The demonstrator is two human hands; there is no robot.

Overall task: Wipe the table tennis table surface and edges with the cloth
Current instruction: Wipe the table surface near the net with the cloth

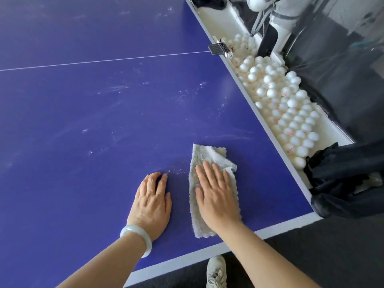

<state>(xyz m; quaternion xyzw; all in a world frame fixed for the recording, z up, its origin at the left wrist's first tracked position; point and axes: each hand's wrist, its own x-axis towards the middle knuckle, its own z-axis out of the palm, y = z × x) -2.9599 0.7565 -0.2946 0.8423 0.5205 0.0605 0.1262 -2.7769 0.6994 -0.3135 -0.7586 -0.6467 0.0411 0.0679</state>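
Note:
The blue table tennis table [93, 121] fills most of the view, with white smudges and dust marks across its surface. A pale grey-white folded cloth [204, 157] lies near the table's front right corner. My right hand [216, 194] presses flat on the cloth with straight fingers. My left hand [152, 199] rests flat on the bare blue surface just left of the cloth, a pale bangle on its wrist. The white edge line [270, 230] runs along the front of the table below both hands.
A white trough [224, 28] along the table's right edge holds several white balls [280, 100]. A grey clamp [218, 48] sits at the centre line's end. A black bag [349, 179] hangs by the front right corner. My shoe [216, 273] stands on dark floor.

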